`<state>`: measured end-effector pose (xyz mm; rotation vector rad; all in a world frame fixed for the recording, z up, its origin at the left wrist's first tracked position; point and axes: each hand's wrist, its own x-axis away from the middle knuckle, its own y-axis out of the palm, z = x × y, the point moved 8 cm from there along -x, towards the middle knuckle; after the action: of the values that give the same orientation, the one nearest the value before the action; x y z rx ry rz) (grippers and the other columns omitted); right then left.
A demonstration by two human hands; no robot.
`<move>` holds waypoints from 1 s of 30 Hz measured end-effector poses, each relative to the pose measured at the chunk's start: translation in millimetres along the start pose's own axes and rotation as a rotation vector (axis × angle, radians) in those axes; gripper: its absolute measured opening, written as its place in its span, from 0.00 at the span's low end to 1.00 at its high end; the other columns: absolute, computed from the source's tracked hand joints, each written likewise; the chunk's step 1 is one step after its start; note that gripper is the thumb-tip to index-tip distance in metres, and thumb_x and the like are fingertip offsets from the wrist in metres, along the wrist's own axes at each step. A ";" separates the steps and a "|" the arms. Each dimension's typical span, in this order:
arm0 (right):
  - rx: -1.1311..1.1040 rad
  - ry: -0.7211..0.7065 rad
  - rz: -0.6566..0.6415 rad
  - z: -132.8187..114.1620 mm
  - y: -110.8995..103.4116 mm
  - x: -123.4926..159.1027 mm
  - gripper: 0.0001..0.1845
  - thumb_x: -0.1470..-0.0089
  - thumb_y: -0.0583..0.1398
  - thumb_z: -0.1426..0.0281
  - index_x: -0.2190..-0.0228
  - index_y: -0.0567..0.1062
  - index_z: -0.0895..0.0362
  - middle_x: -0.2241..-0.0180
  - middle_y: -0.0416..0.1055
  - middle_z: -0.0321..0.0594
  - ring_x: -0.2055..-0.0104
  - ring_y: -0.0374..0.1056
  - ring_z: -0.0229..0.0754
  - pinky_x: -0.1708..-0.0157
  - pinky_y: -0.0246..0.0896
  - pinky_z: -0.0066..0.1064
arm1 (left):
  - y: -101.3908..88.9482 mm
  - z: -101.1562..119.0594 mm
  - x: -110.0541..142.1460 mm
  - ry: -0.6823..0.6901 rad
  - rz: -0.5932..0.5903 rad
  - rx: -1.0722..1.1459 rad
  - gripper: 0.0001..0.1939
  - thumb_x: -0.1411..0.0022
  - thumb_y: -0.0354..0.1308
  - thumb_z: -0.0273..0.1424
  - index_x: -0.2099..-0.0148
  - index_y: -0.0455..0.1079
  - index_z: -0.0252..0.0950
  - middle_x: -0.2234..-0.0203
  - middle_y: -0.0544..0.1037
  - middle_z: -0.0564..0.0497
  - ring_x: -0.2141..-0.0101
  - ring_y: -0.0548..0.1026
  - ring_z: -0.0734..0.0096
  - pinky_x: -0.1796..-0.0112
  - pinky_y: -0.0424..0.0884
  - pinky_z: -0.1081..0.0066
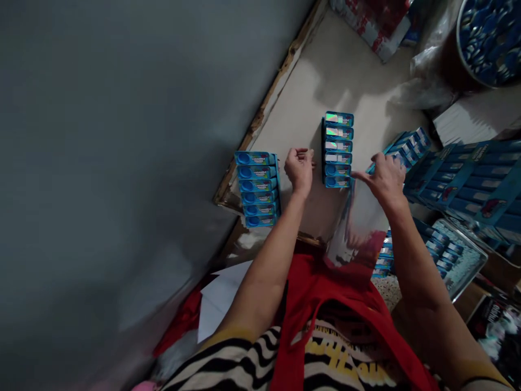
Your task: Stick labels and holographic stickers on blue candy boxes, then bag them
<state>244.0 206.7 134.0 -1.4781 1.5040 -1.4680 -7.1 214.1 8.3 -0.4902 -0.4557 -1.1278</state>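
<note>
Centrally, a row of six small blue packs (337, 157) lies on a pale bench (301, 119); glare whitens the upper four labels, and the lettering is too small to read. Left of it, the left hand (300, 169) is half curled, its palm hidden, so any hold cannot be told. The right hand (386, 174) has its thumb stretched to the row's lower right edge, contact unclear; its other fingers bend over more packs (411, 144), grip uncertain. Another blue row (258, 190) sits left of centre. The right forearm partly covers packs near a tray (471, 278); a round tub (459, 41) is cut off upper right.
</note>
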 end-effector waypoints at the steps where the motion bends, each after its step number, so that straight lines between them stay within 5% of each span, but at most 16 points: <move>1: 0.066 0.021 -0.057 8.6 -3.5 12.0 0.22 0.49 0.75 0.52 0.61 0.78 0.53 0.58 0.80 0.49 0.50 0.72 0.58 0.52 0.63 0.44 | -5.0 11.7 8.9 0.090 -0.001 -0.053 0.04 0.33 0.65 0.31 0.57 0.75 0.38 0.68 0.80 0.55 0.72 0.78 0.77 0.66 0.72 0.78; 5: -0.001 0.102 -0.183 35.8 -25.5 49.1 0.10 0.48 0.72 0.66 0.62 0.83 0.50 0.64 0.82 0.42 0.57 0.76 0.55 0.58 0.65 0.40 | -1.3 58.1 53.3 0.316 -0.169 -0.156 0.03 0.35 0.68 0.31 0.58 0.79 0.39 0.63 0.83 0.51 0.61 0.82 0.70 0.57 0.74 0.76; 11: -0.623 0.073 -0.307 41.1 -96.6 85.1 0.22 0.50 0.72 0.51 0.60 0.85 0.53 0.65 0.82 0.40 0.65 0.75 0.49 0.65 0.67 0.37 | 74.4 121.0 107.3 0.434 -0.796 -0.111 0.22 0.53 0.79 0.24 0.55 0.82 0.39 0.50 0.83 0.48 0.45 0.79 0.59 0.45 0.74 0.67; 14: -0.768 0.148 -0.359 59.5 -125.7 113.8 0.24 0.54 0.75 0.49 0.62 0.85 0.53 0.68 0.82 0.40 0.69 0.73 0.45 0.70 0.66 0.34 | 113.2 118.1 132.6 0.361 -1.131 -0.152 0.27 0.66 0.82 0.21 0.59 0.82 0.37 0.58 0.84 0.48 0.49 0.81 0.57 0.48 0.75 0.66; 17: -0.831 0.225 -0.365 96.3 -137.6 142.9 0.22 0.53 0.76 0.50 0.63 0.84 0.51 0.69 0.81 0.39 0.72 0.71 0.42 0.74 0.64 0.32 | 136.5 88.4 165.6 0.214 -1.394 -0.204 0.28 0.64 0.81 0.22 0.57 0.83 0.38 0.67 0.82 0.51 0.61 0.81 0.63 0.57 0.75 0.70; 20: -0.802 0.262 -0.381 141.4 -134.5 166.0 0.22 0.52 0.75 0.49 0.61 0.84 0.50 0.70 0.80 0.38 0.72 0.71 0.41 0.74 0.65 0.32 | 142.9 64.0 193.2 0.162 -1.391 -0.185 0.27 0.59 0.78 0.23 0.54 0.82 0.41 0.68 0.81 0.53 0.65 0.79 0.68 0.63 0.72 0.74; 24: -0.597 0.206 -0.322 185.7 -129.9 179.6 0.23 0.49 0.71 0.45 0.61 0.85 0.49 0.70 0.80 0.35 0.73 0.70 0.41 0.73 0.62 0.32 | 133.4 57.1 218.6 0.303 -1.189 -0.258 0.14 0.51 0.74 0.25 0.60 0.83 0.40 0.65 0.83 0.50 0.65 0.77 0.68 0.64 0.72 0.72; 27: -0.329 0.091 -0.251 187.6 -131.3 179.5 0.17 0.40 0.67 0.50 0.58 0.86 0.47 0.69 0.81 0.36 0.70 0.71 0.43 0.68 0.61 0.35 | 120.7 59.3 228.1 0.395 -1.061 -0.347 0.07 0.46 0.73 0.28 0.63 0.84 0.41 0.65 0.85 0.48 0.64 0.79 0.66 0.61 0.73 0.70; 30: 0.012 -0.045 -0.166 162.7 -134.1 180.0 0.09 0.35 0.65 0.61 0.59 0.86 0.48 0.65 0.82 0.41 0.63 0.74 0.50 0.60 0.64 0.40 | 109.3 52.2 226.5 0.333 -0.966 -0.352 0.03 0.44 0.70 0.30 0.65 0.84 0.40 0.69 0.85 0.49 0.67 0.78 0.68 0.65 0.72 0.71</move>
<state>393.9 18.1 271.1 -1.6514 1.3714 -1.5253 170.9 115.9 165.4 -0.3679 -0.1817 -2.2055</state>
